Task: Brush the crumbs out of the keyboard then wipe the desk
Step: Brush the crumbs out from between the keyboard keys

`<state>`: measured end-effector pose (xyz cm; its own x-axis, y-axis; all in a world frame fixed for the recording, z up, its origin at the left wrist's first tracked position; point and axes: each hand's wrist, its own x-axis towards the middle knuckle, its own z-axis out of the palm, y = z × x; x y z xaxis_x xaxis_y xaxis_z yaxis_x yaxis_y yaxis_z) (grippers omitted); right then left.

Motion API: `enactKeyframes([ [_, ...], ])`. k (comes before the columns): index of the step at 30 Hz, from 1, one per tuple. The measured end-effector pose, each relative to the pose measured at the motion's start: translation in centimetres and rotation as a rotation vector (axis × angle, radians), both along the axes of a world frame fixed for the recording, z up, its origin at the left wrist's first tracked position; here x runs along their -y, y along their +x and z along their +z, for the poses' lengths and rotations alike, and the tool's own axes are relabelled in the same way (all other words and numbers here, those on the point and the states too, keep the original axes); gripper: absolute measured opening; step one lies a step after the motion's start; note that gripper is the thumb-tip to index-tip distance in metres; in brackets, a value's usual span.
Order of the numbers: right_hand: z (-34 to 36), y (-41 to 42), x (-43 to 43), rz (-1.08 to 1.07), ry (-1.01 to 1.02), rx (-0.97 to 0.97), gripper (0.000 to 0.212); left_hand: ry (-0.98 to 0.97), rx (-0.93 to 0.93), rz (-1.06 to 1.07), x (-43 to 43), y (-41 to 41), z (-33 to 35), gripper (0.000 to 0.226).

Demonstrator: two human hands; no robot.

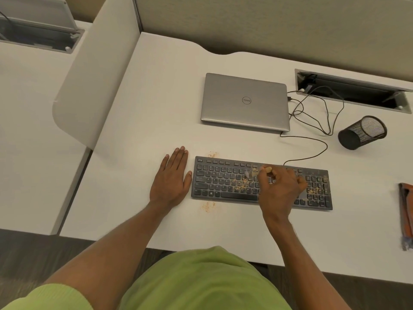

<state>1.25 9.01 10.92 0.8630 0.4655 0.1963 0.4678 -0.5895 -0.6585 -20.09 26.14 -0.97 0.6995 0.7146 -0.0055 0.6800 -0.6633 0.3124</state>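
- Brushing seems to be the step in hand: the right hand (281,189) is curled round a small brush (266,169) over the middle of the keyboard (214,180), but the bristles are blurred, so I cannot tell if they touch the keys
- The left hand (172,177) lies flat on the desk (156,108) just left of the keyboard, fingers straight and together, holding nothing. It does not pin the board, so a hard stroke could shove it sideways
- Crumbs (240,183) sit thick among the middle keys and on the number pad at the right. Quick flicks could drive them deeper or scatter them toward the closed laptop (243,101) on the far side
- Small crumb piles lie on the desk off the keyboard's far-left and near-left corners, and the left forearm could smear the near one
- A sliding keyboard could tug its cable (312,139), which loops away to the far right
- The cloth (405,209) lies at the right edge, well apart. Wiping before the keys are clean would mean wiping twice
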Motion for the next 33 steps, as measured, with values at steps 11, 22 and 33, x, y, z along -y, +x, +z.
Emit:
enactKeyframes([
  [11,0.2,0.0,0.0,0.027,-0.009,-0.048,0.014,-0.002,0.003,0.000,0.0,0.0,-0.1,0.069],
  [22,-0.2,-0.2,0.1,0.055,-0.034,0.001,0.011,0.002,0.002,0.001,0.0,0.0,-0.2,0.069],
  [33,0.4,-0.3,-1.3,0.406,0.002,-0.013,0.017,-0.007,-0.001,-0.001,0.0,0.0,-0.1,0.069],
])
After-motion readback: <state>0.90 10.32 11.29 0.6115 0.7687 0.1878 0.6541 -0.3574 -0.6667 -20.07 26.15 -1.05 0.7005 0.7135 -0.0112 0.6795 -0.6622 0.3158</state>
